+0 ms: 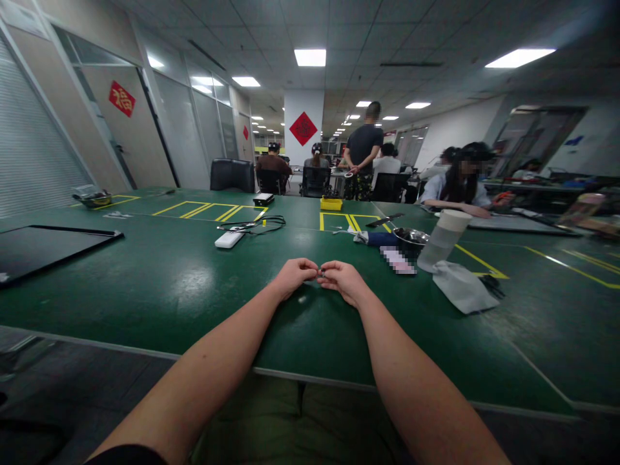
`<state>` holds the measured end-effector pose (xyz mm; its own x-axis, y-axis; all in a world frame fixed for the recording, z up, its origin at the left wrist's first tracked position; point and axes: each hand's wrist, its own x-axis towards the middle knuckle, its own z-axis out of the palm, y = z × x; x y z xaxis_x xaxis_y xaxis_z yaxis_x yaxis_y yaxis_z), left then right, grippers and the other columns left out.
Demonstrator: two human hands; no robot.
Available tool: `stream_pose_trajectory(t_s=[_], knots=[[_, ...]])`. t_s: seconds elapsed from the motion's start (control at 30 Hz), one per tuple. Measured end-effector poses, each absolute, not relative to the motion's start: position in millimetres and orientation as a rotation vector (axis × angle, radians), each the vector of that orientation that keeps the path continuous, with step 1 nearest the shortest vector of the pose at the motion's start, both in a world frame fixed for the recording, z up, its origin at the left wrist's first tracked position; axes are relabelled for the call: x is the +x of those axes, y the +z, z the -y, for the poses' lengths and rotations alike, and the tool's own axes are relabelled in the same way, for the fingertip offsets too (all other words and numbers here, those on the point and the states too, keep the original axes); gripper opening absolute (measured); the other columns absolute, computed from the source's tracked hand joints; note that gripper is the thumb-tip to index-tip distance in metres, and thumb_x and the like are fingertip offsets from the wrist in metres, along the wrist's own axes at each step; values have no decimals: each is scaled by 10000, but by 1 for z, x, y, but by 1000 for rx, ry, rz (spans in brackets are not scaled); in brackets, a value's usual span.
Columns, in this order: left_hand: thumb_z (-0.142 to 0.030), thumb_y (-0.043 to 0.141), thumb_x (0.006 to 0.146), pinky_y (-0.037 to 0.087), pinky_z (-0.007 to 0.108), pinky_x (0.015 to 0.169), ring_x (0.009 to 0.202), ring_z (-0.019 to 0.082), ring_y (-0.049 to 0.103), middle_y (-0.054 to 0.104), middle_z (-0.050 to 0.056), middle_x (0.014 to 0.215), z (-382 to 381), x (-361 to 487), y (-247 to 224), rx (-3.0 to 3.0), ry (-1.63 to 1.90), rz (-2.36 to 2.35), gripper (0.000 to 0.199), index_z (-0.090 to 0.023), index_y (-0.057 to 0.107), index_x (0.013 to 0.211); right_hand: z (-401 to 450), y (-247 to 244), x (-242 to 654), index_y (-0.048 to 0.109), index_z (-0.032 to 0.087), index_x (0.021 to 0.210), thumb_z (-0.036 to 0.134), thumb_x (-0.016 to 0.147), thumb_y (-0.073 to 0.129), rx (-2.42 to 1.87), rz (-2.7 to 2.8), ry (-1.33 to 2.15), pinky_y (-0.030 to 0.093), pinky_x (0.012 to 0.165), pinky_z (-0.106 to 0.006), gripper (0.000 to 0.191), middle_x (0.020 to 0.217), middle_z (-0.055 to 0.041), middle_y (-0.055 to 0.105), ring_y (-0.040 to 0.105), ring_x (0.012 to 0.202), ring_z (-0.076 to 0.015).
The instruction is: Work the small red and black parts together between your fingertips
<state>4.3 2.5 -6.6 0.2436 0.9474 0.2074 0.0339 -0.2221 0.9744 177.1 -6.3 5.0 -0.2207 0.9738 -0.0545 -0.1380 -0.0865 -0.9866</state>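
Above the green table (194, 323), my left hand (294, 276) and my right hand (341, 280) meet fingertip to fingertip near the middle of the view. Both are closed in a pinch. Between the fingertips is a tiny metallic-looking object (321, 274), too small to name; it sits mostly at the right hand's fingers. What the left fingertips grip, if anything, is hidden. A white power bank (229, 239) with black cables (271, 223) lies beyond my left hand.
To the right are a metal bowl (411, 237), a translucent bottle (442, 242) and a white pouch (464, 287). A yellow tray (331, 204) lies farther back. A black panel (48, 248) lies left. A person (465, 181) sits at the right.
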Motion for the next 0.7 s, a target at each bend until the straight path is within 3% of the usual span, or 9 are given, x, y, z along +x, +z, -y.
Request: stream_pose_trajectory(t_s=[0.17,0.33,0.7], knots=[[-119,601,665,487,228,637,606,102,590,667,34,709,-3,5,-5,1455,1125,-949,171,-121,671,820,6,3,178,591,164,880,86,678,647,-1019,1265,1455,556,581,-249,224,765,-41,677,678,644,-150],[-97,564,673,509,257,703,629,114,621,683,46,724,-4,6,-5,1367,1098,-941,172,-122,680,797,4,2,177,591,158,869,139,759,585,-1003,1214,1503,557,611,-274,112,706,-62,682,685,663,-167],[-108,558,694,522,300,751,670,140,648,696,69,753,-2,8,-2,1321,1082,-922,161,-117,688,788,5,6,177,589,146,895,114,765,525,-1049,1218,1541,554,619,-294,148,763,-103,703,695,677,-187]])
